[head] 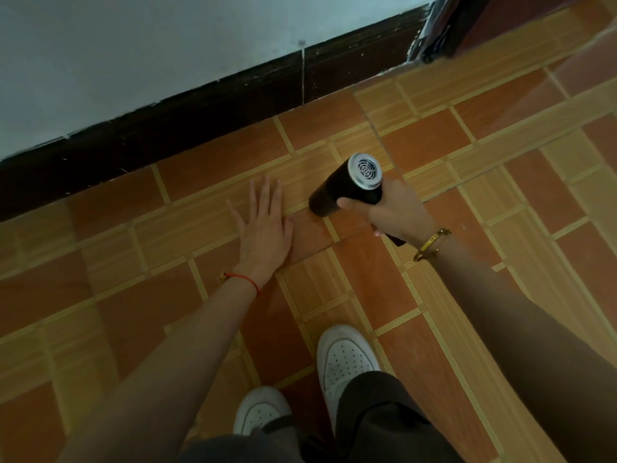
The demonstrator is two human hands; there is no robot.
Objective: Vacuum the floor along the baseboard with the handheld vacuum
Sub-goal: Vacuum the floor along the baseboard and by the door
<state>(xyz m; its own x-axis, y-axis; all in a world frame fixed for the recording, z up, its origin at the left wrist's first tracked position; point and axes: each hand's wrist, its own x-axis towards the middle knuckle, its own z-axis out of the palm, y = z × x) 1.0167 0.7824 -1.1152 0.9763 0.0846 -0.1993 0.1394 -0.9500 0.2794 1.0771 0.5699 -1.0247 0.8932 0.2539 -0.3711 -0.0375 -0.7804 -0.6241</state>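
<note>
The handheld vacuum is a black cylinder with a silver vented end cap facing up towards me. My right hand is shut around its handle, with a gold bracelet on the wrist. The vacuum's dark lower end points down at the orange tiled floor, a short way out from the dark baseboard. My left hand hovers flat and open just left of the vacuum, fingers spread and pointing at the baseboard, a red string on its wrist. Whether the vacuum's mouth touches the tile is hidden.
A pale wall rises above the baseboard. A dark door frame and some striped fabric stand at the top right corner. My white shoes stand on the tiles below the hands.
</note>
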